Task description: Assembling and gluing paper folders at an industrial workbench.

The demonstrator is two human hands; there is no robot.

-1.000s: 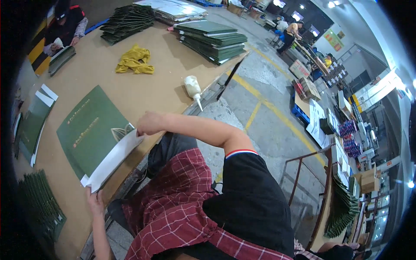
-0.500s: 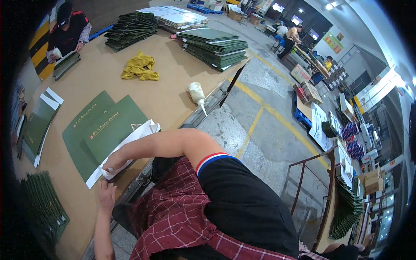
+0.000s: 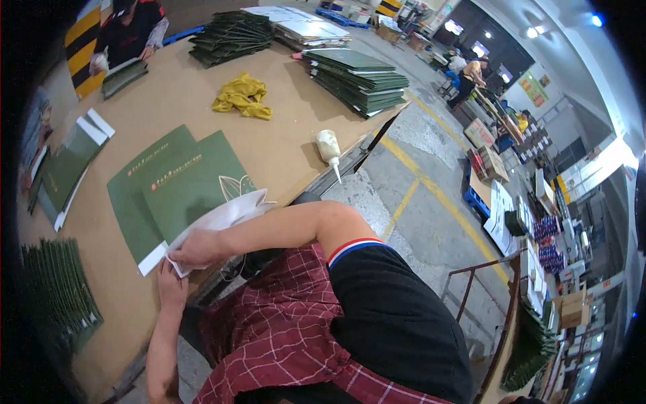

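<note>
A green paper bag point(image 3: 188, 176) with a white inner side lies near the table's front edge, overlapping a second green sheet point(image 3: 138, 182) that has a white end strip. My right hand point(image 3: 202, 248) is closed on the bag's white edge point(image 3: 232, 214), which bulges up beside my wrist. Just below it, my left hand point(image 3: 173, 286) has its fingertips pinched at the corner of the same white edge. A whitish squeeze bottle point(image 3: 327, 147) with a thin nozzle lies by the table's right edge. Beyond the bag rests a crumpled yellow cloth point(image 3: 243, 96).
Stacks of folded green bags point(image 3: 356, 81) stand at the far side; more green bags point(image 3: 57, 289) lie near left. Another pile of green sheets point(image 3: 70, 172) sits at left. Across the table point(image 3: 282, 148) a person point(image 3: 131, 30) handles a green piece. A metal-framed rack point(image 3: 481, 269) stands right.
My right hand has shifted back a little along the white edge, which now stands up more broadly. My left hand has moved up to the corner. The whole view has shifted slightly.
</note>
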